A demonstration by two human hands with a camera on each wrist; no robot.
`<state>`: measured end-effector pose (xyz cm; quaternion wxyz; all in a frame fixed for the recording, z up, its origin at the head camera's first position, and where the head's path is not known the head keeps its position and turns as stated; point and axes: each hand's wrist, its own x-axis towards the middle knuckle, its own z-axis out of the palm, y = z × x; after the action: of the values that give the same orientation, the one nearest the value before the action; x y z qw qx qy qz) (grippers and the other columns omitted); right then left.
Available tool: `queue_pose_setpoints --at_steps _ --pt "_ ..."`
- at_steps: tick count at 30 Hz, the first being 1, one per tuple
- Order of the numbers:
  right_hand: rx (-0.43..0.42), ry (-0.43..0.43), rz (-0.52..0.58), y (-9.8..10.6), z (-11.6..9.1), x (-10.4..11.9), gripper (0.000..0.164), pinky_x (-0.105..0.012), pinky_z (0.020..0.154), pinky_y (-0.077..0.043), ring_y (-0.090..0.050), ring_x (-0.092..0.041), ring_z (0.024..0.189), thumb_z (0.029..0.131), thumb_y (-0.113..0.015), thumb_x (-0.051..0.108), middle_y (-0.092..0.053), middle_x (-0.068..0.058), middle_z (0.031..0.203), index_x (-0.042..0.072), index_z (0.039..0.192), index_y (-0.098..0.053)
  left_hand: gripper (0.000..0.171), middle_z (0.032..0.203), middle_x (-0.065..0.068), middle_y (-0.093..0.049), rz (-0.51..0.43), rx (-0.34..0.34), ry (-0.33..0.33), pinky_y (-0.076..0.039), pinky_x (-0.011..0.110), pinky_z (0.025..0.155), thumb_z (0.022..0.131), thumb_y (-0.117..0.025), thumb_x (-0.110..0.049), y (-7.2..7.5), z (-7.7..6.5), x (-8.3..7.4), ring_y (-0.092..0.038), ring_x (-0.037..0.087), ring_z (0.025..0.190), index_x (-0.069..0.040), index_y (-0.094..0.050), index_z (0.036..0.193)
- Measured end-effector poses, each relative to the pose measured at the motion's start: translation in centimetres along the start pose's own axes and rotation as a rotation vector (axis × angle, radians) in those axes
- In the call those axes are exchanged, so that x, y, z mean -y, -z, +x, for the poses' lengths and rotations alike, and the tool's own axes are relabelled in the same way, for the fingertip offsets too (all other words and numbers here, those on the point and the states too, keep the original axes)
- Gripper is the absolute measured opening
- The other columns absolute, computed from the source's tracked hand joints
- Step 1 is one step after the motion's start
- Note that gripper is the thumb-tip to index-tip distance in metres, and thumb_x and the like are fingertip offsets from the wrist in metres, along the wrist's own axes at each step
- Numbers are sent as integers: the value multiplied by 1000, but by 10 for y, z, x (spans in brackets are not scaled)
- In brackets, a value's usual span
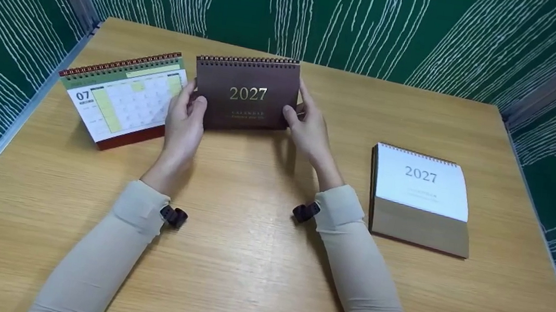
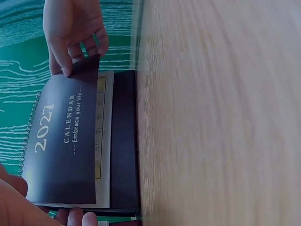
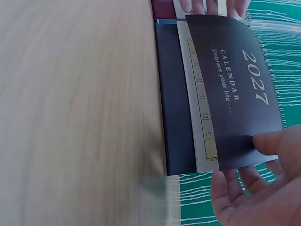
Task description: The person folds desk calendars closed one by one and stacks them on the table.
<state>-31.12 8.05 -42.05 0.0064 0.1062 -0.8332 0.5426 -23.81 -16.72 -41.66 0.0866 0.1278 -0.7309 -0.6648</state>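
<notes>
A dark brown desk calendar (image 1: 248, 76) with gold "2027" lettering and a spiral binding along its top stands toward the back of the table. My left hand (image 1: 186, 119) grips its left edge, thumb in front and fingers behind. At the right edge, my right hand (image 1: 311, 128) holds it the same way, its thumb (image 3: 268, 142) pressed on the cover. Both wrist views show the cover (image 2: 63, 136) lifted a little from a white page (image 3: 202, 103) with yellow date boxes. Under the pages runs the dark base (image 2: 124, 141), its lower edge along the tabletop.
To the left, close beside my left hand, an open calendar (image 1: 132, 100) showing "07" stands on a red base. A white "2027" calendar (image 1: 418, 185) with a brown base stands at the right. Green, white-streaked panels (image 1: 243, 5) border the wooden table (image 1: 240, 256).
</notes>
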Motion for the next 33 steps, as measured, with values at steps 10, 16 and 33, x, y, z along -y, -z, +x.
queue_pose_setpoints --at_steps 10,16,33 --pt "-14 -56 36 1 0 -1 60 -35 88 -57 -60 -25 115 110 -58 18 -55 -13 136 29 166 -40 55 165 5 -34 21 0 -41 -36 25 120 114 -47 -25 -1 1 1 -40 16 145 -23 -34 168" --pt "-6 -46 96 4 2 -2 55 -40 100 -56 -57 -25 131 111 -57 23 -46 -12 156 26 164 -43 55 157 7 -40 44 -7 -77 -40 28 115 113 -48 -20 -2 -1 2 -45 18 136 -23 -35 167" --pt "-5 -39 66 9 1 1 57 -41 107 -50 -61 -26 125 114 -50 28 -61 -14 142 31 168 -33 61 166 8 -32 114 2 -73 -37 29 120 114 -48 -26 1 -1 4 -41 22 141 -32 -26 170"
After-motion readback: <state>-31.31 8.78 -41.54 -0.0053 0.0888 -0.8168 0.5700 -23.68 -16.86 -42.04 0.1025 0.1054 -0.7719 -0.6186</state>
